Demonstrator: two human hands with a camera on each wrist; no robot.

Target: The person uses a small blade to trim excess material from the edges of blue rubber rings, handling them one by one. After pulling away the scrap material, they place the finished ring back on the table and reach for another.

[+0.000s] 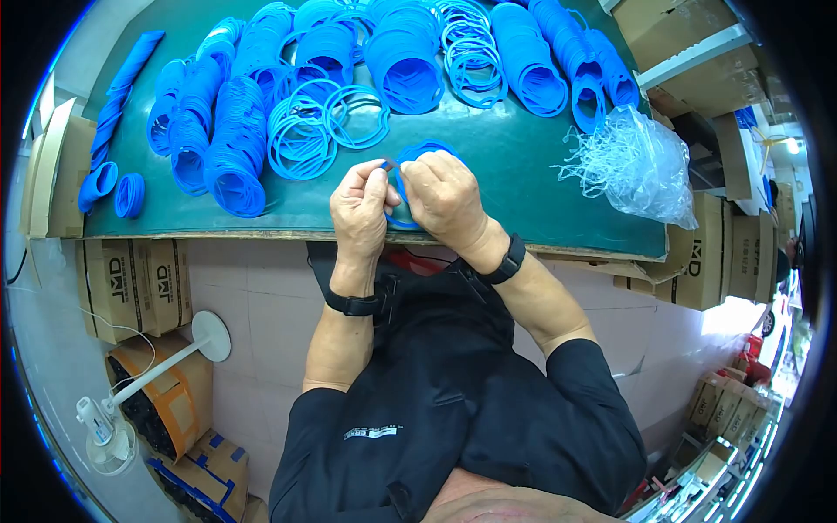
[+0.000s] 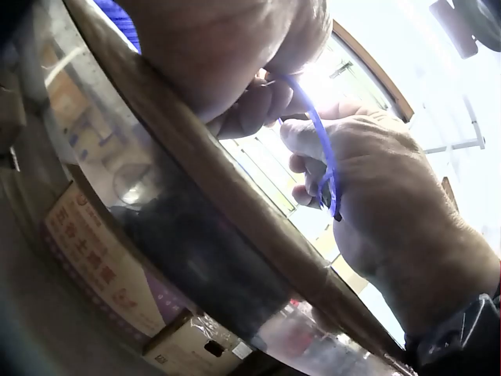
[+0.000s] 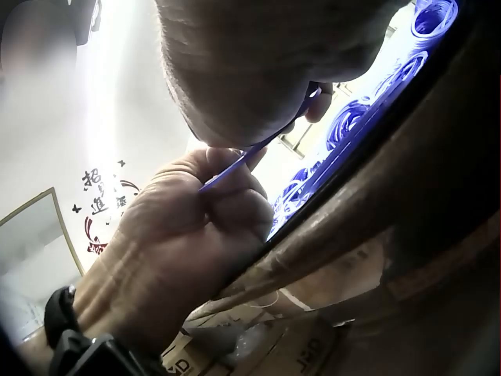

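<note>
Blue ring being worked between both hands at the near edge of the tabletop

A thin blue rubber ring (image 1: 410, 179) is pinched by both hands just above the near edge of the green tabletop (image 1: 523, 174): the left hand (image 1: 360, 209) is closed on one side of it with thumb and fingertips, the right hand (image 1: 445, 199) is curled around the other. Seems like the step goes best if the band is kept lightly taut and flat between the pinches, not twisted, so any flash or strand can be felt and picked off without stretching it out of shape. Loose blue rings (image 1: 305, 131) are spread just past the hands, stacked ring bundles (image 1: 401, 52) are lined along the far edge, and a clear plastic bag (image 1: 636, 166) with pale strands sits toward the right edge.
</note>
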